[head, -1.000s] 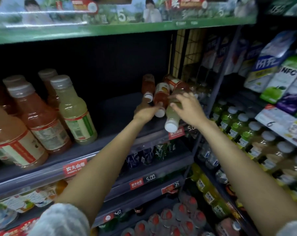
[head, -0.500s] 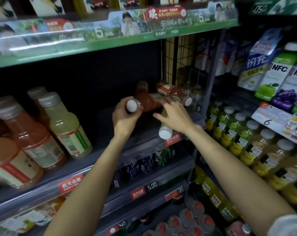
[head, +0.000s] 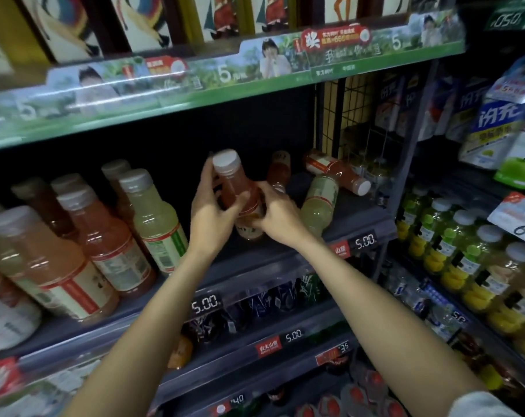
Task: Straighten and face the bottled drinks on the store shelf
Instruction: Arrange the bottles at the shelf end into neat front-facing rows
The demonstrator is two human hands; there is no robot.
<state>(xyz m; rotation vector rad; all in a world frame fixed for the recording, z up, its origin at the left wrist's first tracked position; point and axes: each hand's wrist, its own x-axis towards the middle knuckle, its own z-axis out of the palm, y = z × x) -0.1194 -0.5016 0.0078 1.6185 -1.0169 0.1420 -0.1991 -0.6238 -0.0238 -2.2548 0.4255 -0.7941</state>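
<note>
Both grips are on one item: the left hand (head: 208, 212) is wrapped round the neck and shoulder of the red bottle (head: 234, 188), and the right hand (head: 277, 216) clasps its lower body, fingers curled round it. The bottle is held nearly upright, cap tilted slightly left, with its base just above or at the shelf (head: 360, 216) towards the right end, near the front edge; whether it touches cannot be told. Risks noted: the yellow bottle (head: 319, 203) leans just beside the right hand, and a knock from the wrist could send it towards the front edge. The toppled red bottle (head: 336, 171) lies on its side behind it, cap to the right, and may roll if the leaning one shifts. A further red bottle (head: 278, 171) stands close behind the hands and could be tipped when the held one is set down. Against the frame half a second earlier: the held bottle then lay roughly level with its cap facing the camera in the left hand; it is now raised upright, and the right hand has moved from the neighbouring bottles onto it.
</note>
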